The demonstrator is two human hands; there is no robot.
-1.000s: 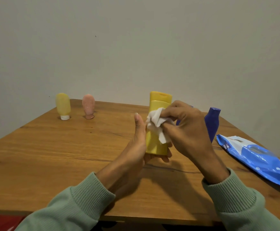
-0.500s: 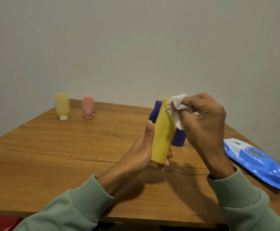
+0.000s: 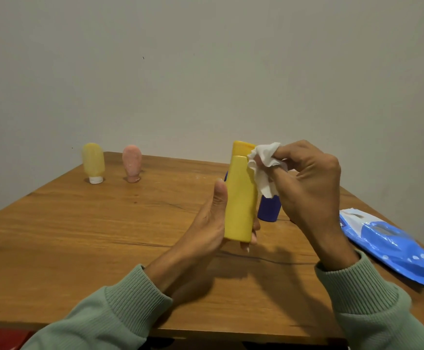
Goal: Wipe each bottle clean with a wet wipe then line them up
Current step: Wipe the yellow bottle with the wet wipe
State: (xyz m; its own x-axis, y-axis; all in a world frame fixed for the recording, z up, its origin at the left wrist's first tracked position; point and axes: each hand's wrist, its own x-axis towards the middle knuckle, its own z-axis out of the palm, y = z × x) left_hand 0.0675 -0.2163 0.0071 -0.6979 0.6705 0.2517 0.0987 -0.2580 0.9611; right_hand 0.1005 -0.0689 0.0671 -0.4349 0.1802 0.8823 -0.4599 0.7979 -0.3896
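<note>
- At the far left of the wooden table [image 3: 79,236] we see a pale yellow squeeze tube [image 3: 93,160] standing on its white cap. A pink squeeze tube [image 3: 132,162] stands cap down just beside it on the right. The two do not touch, and both are well apart from our hands
- Our left hand [image 3: 209,223], in a green ribbed sleeve [image 3: 120,311], is raised over the table. Its thumb lies straight up the bottle's near left edge, and its fingers curl round the back, with the tips showing at the lower right. It grips the lower half of the bottle
- The yellow bottle [image 3: 240,198] sits in that grip nearly upright, cap on top, clear of the table
- A crumpled white wet wipe [image 3: 265,164] touches the bottle's right shoulder, just under the cap
- A dark blue bottle [image 3: 269,210] stands on the table behind the yellow one, mostly hidden by it and by our right hand
- Our right hand [image 3: 309,188] has its fingers curled and pinches the wipe between thumb and fingertips, holding it against the bottle
- A blue and white wipes pack [image 3: 387,246] lies flat near the table's right edge, apart from our right hand
</note>
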